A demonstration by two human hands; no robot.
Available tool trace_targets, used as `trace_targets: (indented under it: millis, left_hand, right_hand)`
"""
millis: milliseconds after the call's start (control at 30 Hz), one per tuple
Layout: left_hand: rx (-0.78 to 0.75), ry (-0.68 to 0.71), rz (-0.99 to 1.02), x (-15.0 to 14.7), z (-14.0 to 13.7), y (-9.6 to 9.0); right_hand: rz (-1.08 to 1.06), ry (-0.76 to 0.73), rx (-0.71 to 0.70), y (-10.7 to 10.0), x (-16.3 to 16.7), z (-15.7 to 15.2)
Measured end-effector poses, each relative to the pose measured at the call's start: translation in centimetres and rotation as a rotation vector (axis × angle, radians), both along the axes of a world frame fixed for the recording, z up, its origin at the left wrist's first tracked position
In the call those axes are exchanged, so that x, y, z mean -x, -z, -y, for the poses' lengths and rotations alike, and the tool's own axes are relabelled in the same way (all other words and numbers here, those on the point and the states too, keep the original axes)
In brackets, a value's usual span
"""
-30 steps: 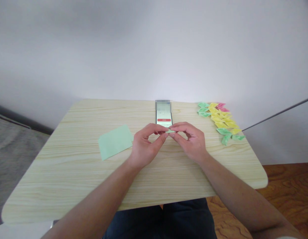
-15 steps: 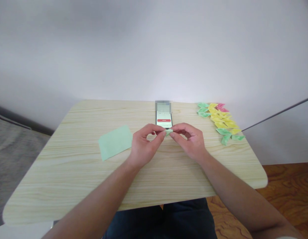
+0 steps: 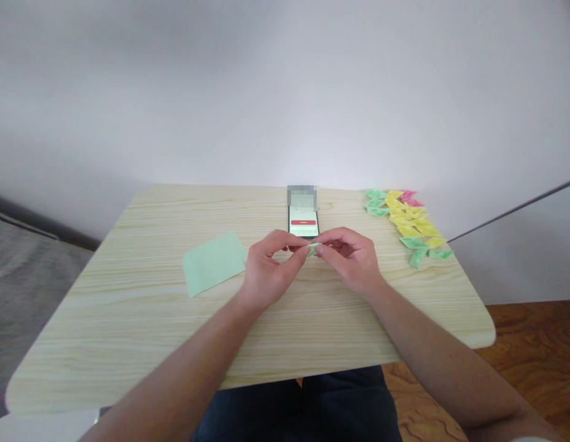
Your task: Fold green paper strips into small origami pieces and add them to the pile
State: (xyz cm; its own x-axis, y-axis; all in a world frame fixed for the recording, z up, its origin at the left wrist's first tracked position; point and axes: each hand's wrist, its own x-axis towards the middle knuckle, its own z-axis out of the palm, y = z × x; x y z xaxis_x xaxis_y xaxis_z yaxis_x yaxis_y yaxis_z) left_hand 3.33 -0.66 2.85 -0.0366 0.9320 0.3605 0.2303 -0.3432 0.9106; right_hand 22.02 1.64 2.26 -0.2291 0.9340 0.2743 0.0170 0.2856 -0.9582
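A small folded piece of green paper (image 3: 313,249) is pinched between the fingertips of both hands, just in front of the phone. My left hand (image 3: 274,265) grips its left end between thumb and fingers. On the other end, my right hand (image 3: 350,256) has its thumb and index finger closed. Most of the paper is covered by the fingers, so its folds are hard to make out. Flat green sheets of paper (image 3: 214,264) lie on the table just left of my left hand, their right edge close to it.
A phone (image 3: 304,221) with a lit screen stands at the table's back edge by the wall. Several folded paper pieces, green, yellow (image 3: 407,215) and pink (image 3: 410,198), lie in a cluster at the right side of the wood-grain table (image 3: 128,319).
The green paper has turned slightly between my fingertips, and both thumbs have shifted a little. Everything else lies as before.
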Motion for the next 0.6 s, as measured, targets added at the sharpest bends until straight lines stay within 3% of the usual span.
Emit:
trace_targets:
  millis: [600]
  left_hand:
    - [0.033, -0.027, 0.068, -0.09, 0.07, -0.01]
  right_hand:
    - [-0.06, -0.017, 0.079, -0.2, 0.34, -0.12]
